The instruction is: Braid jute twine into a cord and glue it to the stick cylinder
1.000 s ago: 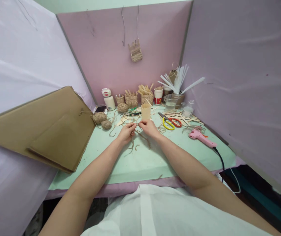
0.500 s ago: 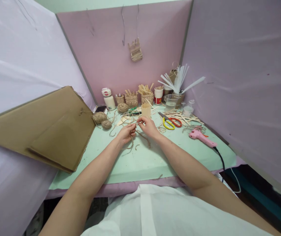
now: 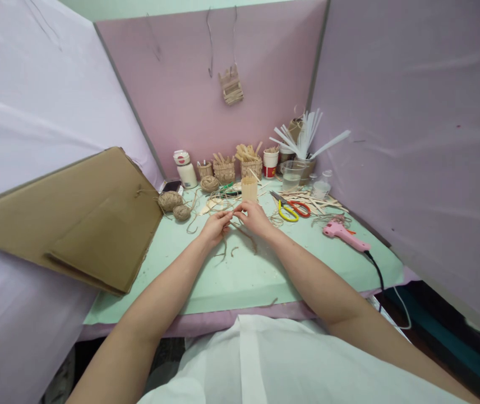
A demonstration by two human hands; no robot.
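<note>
My left hand (image 3: 216,228) is closed in a pinch on a piece of brown twine (image 3: 224,247), whose end hangs below the fingers. Fingertips of my right hand (image 3: 253,217) meet those of the left and pinch at the same spot, apparently on the twine; the small gap between them is mostly hidden. Another brown strand (image 3: 246,235) runs out beneath the right hand over the green tabletop (image 3: 240,280). A short twine scrap (image 3: 234,252) lies just below the hands. Right behind them stands a small pale wooden-stick container (image 3: 249,189).
Scissors (image 3: 289,209) with yellow and red handles and a pink glue gun (image 3: 346,236) lie to the right. Twine balls (image 3: 170,201) sit left, beside leaning cardboard (image 3: 97,219). Stick-filled baskets (image 3: 251,168), a white bottle (image 3: 185,171) and a plastic cup (image 3: 292,175) line the back.
My right hand's fingers have shifted slightly up and left, closing against the left fingertips. The hanging twine end has swung a little. The left hand has barely moved.
</note>
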